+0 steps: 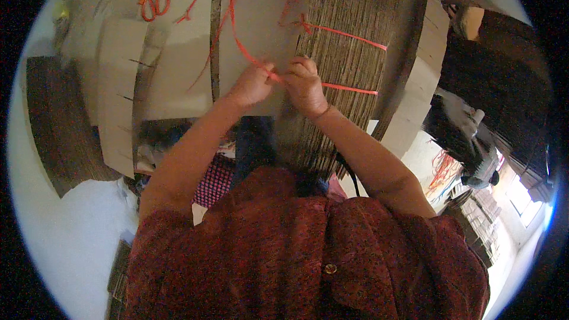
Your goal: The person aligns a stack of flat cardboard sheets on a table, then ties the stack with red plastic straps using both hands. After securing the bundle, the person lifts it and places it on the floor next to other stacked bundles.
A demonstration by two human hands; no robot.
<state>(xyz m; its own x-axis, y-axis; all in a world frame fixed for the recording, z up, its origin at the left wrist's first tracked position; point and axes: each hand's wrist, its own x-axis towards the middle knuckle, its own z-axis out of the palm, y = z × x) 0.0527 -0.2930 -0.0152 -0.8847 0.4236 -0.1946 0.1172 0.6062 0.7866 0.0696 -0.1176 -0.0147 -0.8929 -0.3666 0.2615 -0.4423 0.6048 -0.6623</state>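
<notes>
A thick stack of flat cardboard sheets (349, 0) stands with its layered edges facing up. One red plastic strap (349, 37) crosses it at the far end and is knotted at the stack's left edge. Nearer to me, a second red strap (352, 89) runs across the stack to my hands. My left hand (256, 85) is closed on this strap, whose long tail rises toward the top of the view. At the stack's left edge my right hand (306, 86) also pinches the strap, close beside my left. The fingertips partly hide the crossing of the strap.
Orange-handled scissors (155, 5) lie at the far left on the cardboard surface (184, 41). Loose red strap pieces (192, 5) lie nearby. More cardboard stacks stand at the left (62, 124) and right (421, 71). Another person's hand (471, 121) shows at the right.
</notes>
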